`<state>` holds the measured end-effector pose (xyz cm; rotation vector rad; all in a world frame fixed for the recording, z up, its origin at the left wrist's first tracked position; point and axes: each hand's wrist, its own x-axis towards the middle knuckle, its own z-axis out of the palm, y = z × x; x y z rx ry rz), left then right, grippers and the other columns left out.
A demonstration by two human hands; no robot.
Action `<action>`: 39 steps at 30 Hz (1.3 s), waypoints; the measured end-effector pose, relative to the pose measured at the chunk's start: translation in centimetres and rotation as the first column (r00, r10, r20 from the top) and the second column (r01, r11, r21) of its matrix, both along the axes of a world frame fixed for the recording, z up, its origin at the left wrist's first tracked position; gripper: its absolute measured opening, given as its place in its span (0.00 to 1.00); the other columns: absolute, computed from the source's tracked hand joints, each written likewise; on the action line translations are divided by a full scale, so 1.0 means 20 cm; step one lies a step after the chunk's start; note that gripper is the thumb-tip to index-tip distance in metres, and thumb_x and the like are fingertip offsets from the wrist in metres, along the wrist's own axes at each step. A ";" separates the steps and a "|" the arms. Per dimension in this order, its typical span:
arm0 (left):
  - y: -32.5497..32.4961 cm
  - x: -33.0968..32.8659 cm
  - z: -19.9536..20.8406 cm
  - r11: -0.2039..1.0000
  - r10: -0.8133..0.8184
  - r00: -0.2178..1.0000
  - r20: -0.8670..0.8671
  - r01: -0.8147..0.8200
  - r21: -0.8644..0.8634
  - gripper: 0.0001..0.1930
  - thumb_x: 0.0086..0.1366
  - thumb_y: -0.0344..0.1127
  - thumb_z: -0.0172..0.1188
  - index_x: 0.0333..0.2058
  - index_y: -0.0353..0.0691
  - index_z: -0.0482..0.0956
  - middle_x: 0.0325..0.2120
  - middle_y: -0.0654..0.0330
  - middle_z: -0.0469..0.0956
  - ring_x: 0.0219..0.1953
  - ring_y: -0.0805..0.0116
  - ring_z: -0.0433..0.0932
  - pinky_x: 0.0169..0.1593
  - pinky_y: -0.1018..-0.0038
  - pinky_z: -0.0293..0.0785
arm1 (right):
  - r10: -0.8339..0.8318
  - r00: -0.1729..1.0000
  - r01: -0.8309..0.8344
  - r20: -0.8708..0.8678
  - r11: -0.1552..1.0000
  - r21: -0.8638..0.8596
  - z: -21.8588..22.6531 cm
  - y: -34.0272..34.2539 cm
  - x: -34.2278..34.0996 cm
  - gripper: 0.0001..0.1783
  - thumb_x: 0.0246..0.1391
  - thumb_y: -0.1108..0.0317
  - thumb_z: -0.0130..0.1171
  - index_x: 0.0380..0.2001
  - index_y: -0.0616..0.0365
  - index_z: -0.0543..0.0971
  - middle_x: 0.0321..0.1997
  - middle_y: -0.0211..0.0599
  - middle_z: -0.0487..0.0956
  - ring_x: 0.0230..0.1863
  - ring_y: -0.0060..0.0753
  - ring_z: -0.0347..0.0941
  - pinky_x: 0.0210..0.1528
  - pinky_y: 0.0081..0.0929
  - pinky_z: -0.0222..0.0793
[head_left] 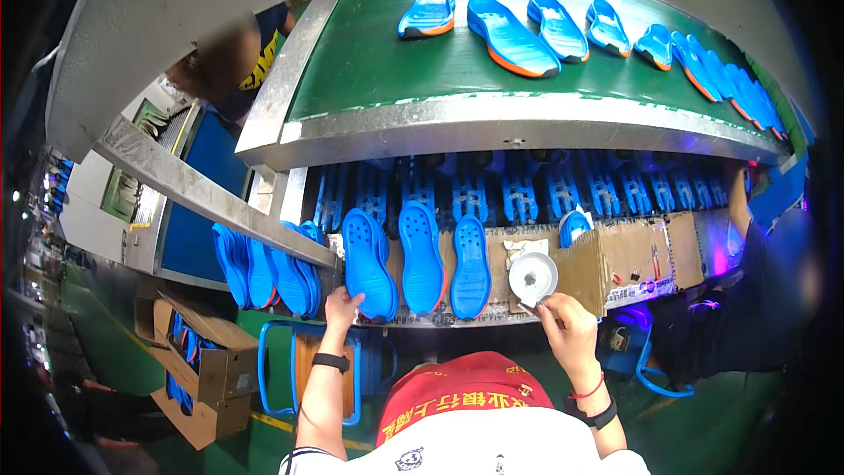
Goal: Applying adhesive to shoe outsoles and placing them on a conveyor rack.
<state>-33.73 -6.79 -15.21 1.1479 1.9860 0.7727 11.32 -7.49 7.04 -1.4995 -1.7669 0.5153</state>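
Three blue shoe soles with holes stand in a row on the cardboard-covered bench: a left one (pixel 370 268), a middle one (pixel 423 259) and a right one (pixel 471 268). At the lower left edge of the left sole is my left hand (pixel 339 308), its fingers curled in against that edge. A round white bowl (pixel 533 278) with a dark spot at its centre sits to the right of the soles. My right hand (pixel 570 327) is closed at the bowl's near rim, pinching a thin stick-like thing (pixel 527 306) whose kind I cannot make out.
Overhead, a green conveyor belt (pixel 378 79) carries several blue-and-orange soles. More soles (pixel 264 268) lean at the left under a metal bar (pixel 211 198). Red-handled pliers (pixel 656 262) lie right on the cardboard (pixel 629 251). An open carton (pixel 211 361) stands lower left; another person's arm (pixel 740 202) reaches in right.
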 end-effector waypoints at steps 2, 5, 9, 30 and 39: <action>0.04 0.09 0.19 0.993 0.116 0.915 0.385 -0.104 -0.051 0.17 0.59 0.26 0.62 0.46 0.30 0.72 0.34 0.53 0.80 0.37 0.63 0.81 0.37 0.68 0.79 | -0.005 1.000 0.005 0.031 1.000 -0.005 -0.03 0.00 0.00 0.06 0.45 0.76 0.65 0.29 0.61 0.78 0.32 0.43 0.80 0.31 0.44 0.79 0.32 0.30 0.74; -0.01 0.22 0.56 0.982 0.169 0.681 0.712 -0.178 -0.064 0.22 0.61 0.21 0.58 0.53 0.31 0.64 0.43 0.49 0.75 0.44 0.57 0.78 0.44 0.61 0.81 | 0.003 1.000 -0.003 0.004 1.000 -0.013 -0.03 0.00 -0.02 0.06 0.46 0.76 0.65 0.29 0.61 0.78 0.32 0.43 0.80 0.31 0.43 0.79 0.31 0.30 0.74; -0.04 0.62 0.98 0.989 -0.026 0.635 0.772 -0.097 0.113 0.28 0.59 0.19 0.59 0.56 0.35 0.58 0.49 0.50 0.70 0.51 0.59 0.74 0.46 0.62 0.81 | 0.104 0.991 -0.104 -0.081 0.995 -0.001 0.01 0.02 -0.07 0.07 0.45 0.75 0.65 0.30 0.60 0.78 0.33 0.42 0.80 0.29 0.41 0.79 0.30 0.28 0.74; 0.04 1.06 1.18 0.910 -0.277 0.813 0.513 0.051 0.410 0.26 0.57 0.19 0.61 0.53 0.28 0.61 0.39 0.52 0.77 0.40 0.68 0.80 0.44 0.73 0.80 | 0.293 0.956 -0.288 -0.007 0.942 0.175 0.12 0.07 -0.22 0.10 0.45 0.74 0.66 0.32 0.59 0.78 0.34 0.39 0.80 0.27 0.37 0.79 0.26 0.26 0.75; 0.08 1.07 1.19 0.919 -0.287 0.795 0.535 0.071 0.387 0.28 0.57 0.19 0.61 0.55 0.29 0.60 0.40 0.52 0.78 0.41 0.67 0.80 0.45 0.73 0.79 | 0.188 0.977 -0.204 0.096 0.957 0.207 0.11 0.11 -0.20 0.11 0.43 0.75 0.67 0.33 0.59 0.78 0.34 0.41 0.80 0.26 0.39 0.79 0.26 0.27 0.74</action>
